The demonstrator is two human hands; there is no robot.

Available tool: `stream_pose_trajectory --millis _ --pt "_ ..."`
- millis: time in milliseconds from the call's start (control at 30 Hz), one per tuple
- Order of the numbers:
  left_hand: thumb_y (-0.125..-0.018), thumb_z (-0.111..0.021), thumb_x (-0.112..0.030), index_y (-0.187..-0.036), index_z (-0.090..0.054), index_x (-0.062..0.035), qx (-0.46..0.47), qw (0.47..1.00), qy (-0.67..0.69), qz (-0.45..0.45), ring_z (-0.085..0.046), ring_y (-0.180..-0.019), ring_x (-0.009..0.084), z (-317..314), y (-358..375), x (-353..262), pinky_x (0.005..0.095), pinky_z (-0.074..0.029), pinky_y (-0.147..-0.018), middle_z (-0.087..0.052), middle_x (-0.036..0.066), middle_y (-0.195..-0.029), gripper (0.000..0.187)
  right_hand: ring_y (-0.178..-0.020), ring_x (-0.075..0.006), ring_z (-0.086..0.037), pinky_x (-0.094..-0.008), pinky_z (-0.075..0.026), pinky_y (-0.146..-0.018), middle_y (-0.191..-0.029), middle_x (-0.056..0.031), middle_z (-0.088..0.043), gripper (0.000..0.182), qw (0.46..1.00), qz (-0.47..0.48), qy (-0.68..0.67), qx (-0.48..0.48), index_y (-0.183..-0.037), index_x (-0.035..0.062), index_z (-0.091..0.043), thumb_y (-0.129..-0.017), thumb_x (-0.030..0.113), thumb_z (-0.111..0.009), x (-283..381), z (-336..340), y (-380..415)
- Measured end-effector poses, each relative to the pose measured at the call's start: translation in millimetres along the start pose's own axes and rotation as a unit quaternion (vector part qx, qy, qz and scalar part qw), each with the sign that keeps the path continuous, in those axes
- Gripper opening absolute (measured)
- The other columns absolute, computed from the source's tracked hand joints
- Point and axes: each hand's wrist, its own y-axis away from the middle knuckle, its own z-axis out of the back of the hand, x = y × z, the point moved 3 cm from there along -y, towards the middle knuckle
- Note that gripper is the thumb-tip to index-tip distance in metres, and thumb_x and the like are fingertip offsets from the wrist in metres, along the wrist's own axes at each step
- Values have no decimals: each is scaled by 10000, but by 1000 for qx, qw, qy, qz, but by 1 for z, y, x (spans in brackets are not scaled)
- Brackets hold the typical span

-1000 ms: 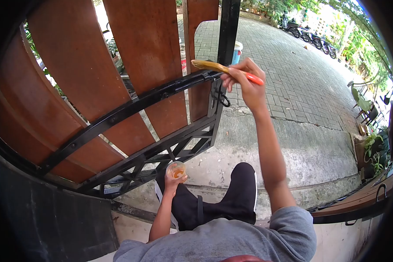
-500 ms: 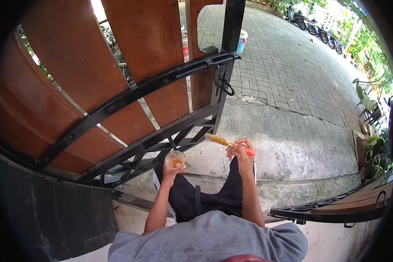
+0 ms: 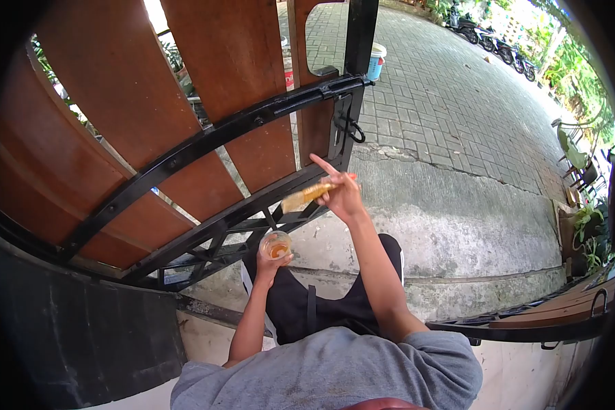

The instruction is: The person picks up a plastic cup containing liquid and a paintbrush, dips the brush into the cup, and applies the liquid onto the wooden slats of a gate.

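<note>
A clear plastic cup (image 3: pixel 276 238) with amber liquid in its bottom rests in my left hand (image 3: pixel 272 265), whose fingers wrap round it above my left knee. My right hand (image 3: pixel 343 199) grips a paintbrush (image 3: pixel 307 196) with pale bristles and an orange-red handle end. Its index finger stretches out toward the lower boards of the gate. The bristles point left, above and to the right of the cup. Just beyond both hands stands the gate (image 3: pixel 246 164), with brown wooden boards in a black metal frame.
Beyond the gate's edge, a white-and-blue bucket (image 3: pixel 376 63) stands on the paving (image 3: pixel 451 102). Several motorcycles (image 3: pixel 492 44) are parked at the far right. Another gate leaf (image 3: pixel 540 324) lies to my right, near potted plants (image 3: pixel 588 232). A concrete ramp (image 3: pixel 458 225) stretches ahead.
My right hand has moved up and left with the paintbrush, closer to the gate, and its index finger now extends. My left hand and the cup have stayed almost still.
</note>
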Motion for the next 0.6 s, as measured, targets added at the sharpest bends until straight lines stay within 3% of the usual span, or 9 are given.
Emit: stream_pose_trajectory --millis 100,267,400,600 --pt "-616 -815 54 -1318 -461 -95 -6 1000 19 13 -564 -1168 205 -1 4 -3 346 -495 -991 -576 63 -1203 801 -572 -187 -525 -333 -445 -604 -686 -41 -565 736 998 49 -24 -43 -1527 55 -211 -848 211 -447 -7 7 -35" --pt "-631 -821 61 -1296 -476 -73 -2 999 45 -14 -601 -1084 179 2 8 -3 316 -532 -916 -596 68 -1159 761 -599 -203 -562 -340 -445 -590 -710 -72 -585 813 990 114 -53 -61 -1569 231 -52 -853 180 -434 -16 11 -44" --pt "-628 -814 67 -1304 -471 -79 -9 1000 26 4 -595 -1101 187 1 13 -11 326 -520 -945 -592 70 -1176 772 -591 -212 -581 -310 -476 -556 -709 -97 -562 851 978 186 66 -69 -1562 266 55 -864 169 -424 -14 -14 -31" --pt "-616 -808 70 -1309 -467 -83 -4 1000 27 11 -583 -1127 194 3 9 -6 333 -507 -965 -581 68 -1193 787 -566 -231 -614 -299 -484 -523 -732 -134 -602 911 934 284 192 -99 -1535 197 170 -887 119 -465 -2 -44 -4"
